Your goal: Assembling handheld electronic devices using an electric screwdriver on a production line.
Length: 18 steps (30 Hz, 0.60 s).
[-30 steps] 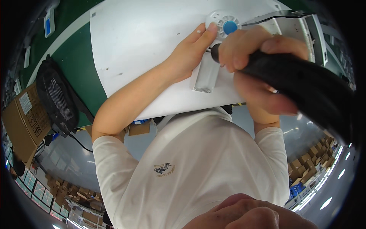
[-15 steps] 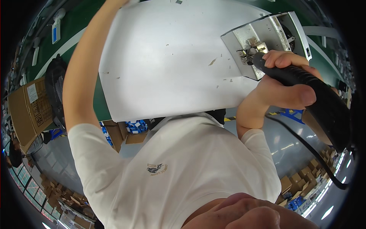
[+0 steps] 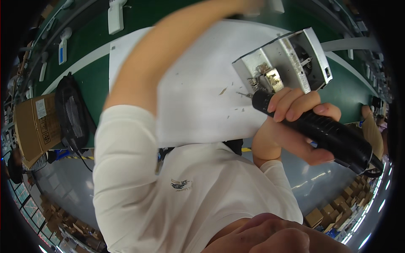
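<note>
My right hand [image 3: 301, 116] is wrapped round a black electric screwdriver [image 3: 325, 133]. Its thin bit points left over the white sheet [image 3: 190, 114] that covers the work surface. Just beyond the tool stands an open metal box [image 3: 291, 50] with a small shiny metal block [image 3: 273, 80] and thin metal parts inside. My left arm stretches across the sheet to the far side. At its end my left hand [image 3: 254, 5] is smeared by motion, close to a white object [image 3: 276, 6] at the top edge. Its fingers cannot be made out.
Dark scraps [image 3: 222, 91] lie scattered on the sheet. A green conveyor or bench [image 3: 139, 19] runs behind it, carrying a white handheld device [image 3: 115, 19]. On the left are a black mesh bag [image 3: 72, 107] and a cardboard box [image 3: 38, 122]. A person's arm [image 3: 372, 130] shows at far right.
My left arm has swept right across the sheet. The screwdriver has drawn back from inside the metal box, its bit now showing beside it. The whole view has shifted somewhat.
</note>
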Tool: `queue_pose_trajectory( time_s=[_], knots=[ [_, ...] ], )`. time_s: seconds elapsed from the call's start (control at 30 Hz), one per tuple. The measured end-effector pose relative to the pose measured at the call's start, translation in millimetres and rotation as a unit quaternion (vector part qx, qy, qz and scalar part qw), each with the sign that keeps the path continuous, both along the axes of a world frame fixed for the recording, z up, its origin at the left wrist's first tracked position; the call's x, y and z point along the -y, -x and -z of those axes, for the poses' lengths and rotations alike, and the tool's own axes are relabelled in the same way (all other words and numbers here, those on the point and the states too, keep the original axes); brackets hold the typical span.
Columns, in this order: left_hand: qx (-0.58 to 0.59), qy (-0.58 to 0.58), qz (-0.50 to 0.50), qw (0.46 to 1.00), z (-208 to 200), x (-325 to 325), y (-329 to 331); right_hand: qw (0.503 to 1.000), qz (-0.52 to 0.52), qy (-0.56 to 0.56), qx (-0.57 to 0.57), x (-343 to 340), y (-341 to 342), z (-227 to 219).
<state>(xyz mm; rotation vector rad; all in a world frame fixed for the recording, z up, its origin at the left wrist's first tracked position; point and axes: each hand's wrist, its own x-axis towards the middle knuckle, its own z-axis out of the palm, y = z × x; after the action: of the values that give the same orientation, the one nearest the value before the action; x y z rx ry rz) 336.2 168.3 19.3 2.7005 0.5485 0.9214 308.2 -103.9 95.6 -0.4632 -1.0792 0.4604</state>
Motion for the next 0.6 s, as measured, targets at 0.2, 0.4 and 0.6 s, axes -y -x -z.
queue_pose_trajectory(
  time_s=[0.2,0.4,0.6],
  knots=[
    [-0.188,0.123,-0.025,0.974,77,-33,-137,1.000,-0.007,0.001,-0.009,-2,2,3],
    [0.049,0.325,-0.180,0.927,11,-27,-60,0.999,-0.032,-0.007,-0.032,2,-1,1],
    [0.333,0.750,0.128,0.557,-40,68,85,0.997,-0.051,-0.019,-0.057,14,-4,-7]
  ],
)
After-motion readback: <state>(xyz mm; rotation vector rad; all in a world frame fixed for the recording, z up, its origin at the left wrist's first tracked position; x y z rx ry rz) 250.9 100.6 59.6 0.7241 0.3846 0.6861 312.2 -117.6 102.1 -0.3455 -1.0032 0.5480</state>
